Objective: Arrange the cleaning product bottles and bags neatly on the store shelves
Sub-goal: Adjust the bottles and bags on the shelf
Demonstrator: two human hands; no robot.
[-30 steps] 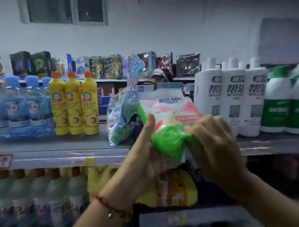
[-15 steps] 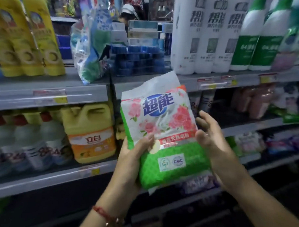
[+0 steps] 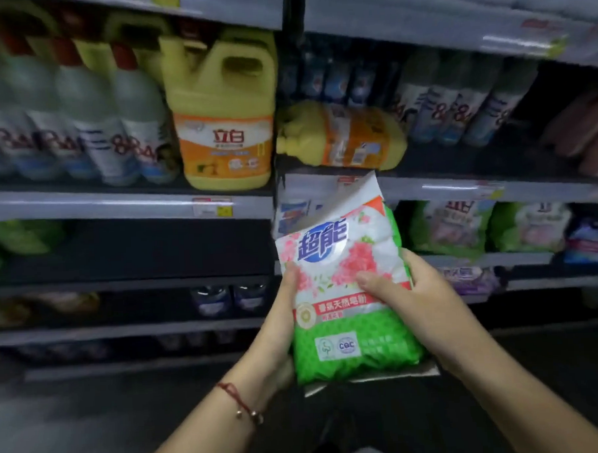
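A green and white detergent bag (image 3: pixel 345 292) with pink flowers and blue lettering is upright in front of the shelves, held by both hands. My left hand (image 3: pixel 281 316) grips its left edge, thumb on the front. My right hand (image 3: pixel 407 300) grips its right edge, fingers across the front. Similar green bags (image 3: pixel 452 230) stand on the shelf behind, to the right. A yellow jug (image 3: pixel 224 126) stands upright one shelf higher, and a second yellow bottle (image 3: pixel 345 137) lies on its side beside it.
White bottles with red caps (image 3: pixel 90 119) fill the shelf left of the jug. More white bottles (image 3: pixel 456 103) stand right of the fallen one. The shelf (image 3: pixel 137 254) left of the held bag is dark, with green bags (image 3: pixel 17 238) at its far left. Lower shelves hold blurred packs.
The view has dropped from the top shelf to the lower shelves. The bag has come down with both hands and now sits in front of the shelf with green bags.
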